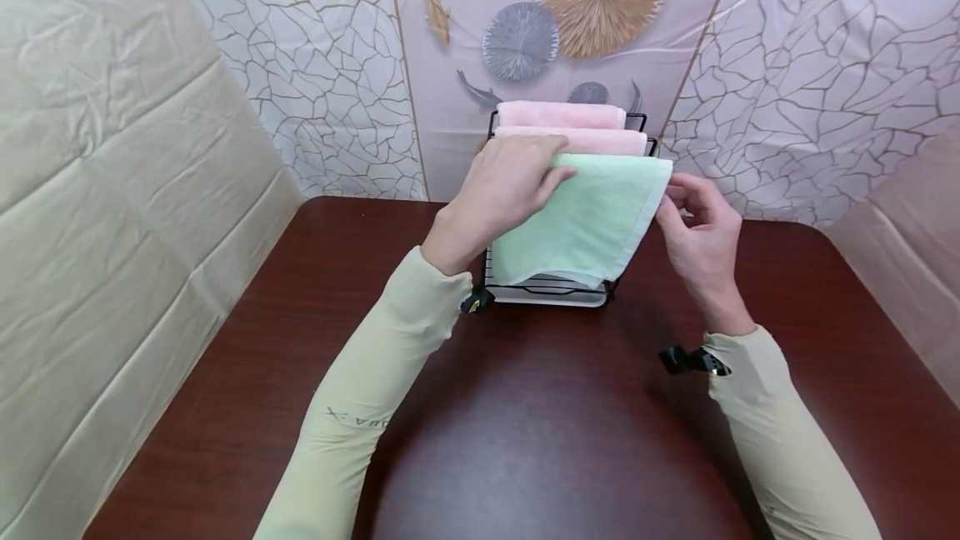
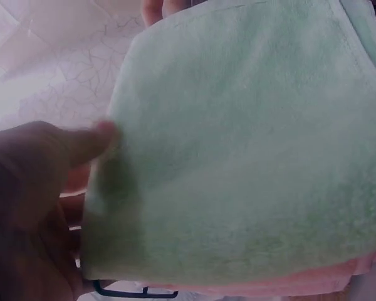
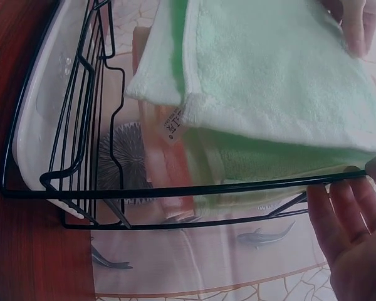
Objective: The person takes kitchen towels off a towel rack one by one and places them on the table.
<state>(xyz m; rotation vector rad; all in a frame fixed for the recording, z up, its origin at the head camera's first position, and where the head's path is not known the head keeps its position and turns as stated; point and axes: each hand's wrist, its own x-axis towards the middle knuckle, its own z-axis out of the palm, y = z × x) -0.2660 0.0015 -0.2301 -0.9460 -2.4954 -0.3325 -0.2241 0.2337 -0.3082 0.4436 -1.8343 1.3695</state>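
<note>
A light green towel (image 1: 592, 207) hangs folded over a black wire rack (image 1: 551, 286), its lower edge spread toward the front. My left hand (image 1: 510, 182) pinches the towel's top edge near its left end, thumb in front and fingers behind. At the upper right corner, my right hand (image 1: 701, 227) holds the towel's side edge between thumb and curled fingers. In the right wrist view those fingers (image 3: 341, 210) lie right at the rack's wire. A small printed tag (image 3: 173, 122) shows between the towel's layers.
Two pink towels, a front one (image 1: 600, 141) and a back one (image 1: 562, 114), hang behind the green one on the rack. A white tray (image 1: 555, 298) sits under the rack. The dark brown table (image 1: 525, 423) extends toward me, with patterned cloth (image 1: 322, 65) behind.
</note>
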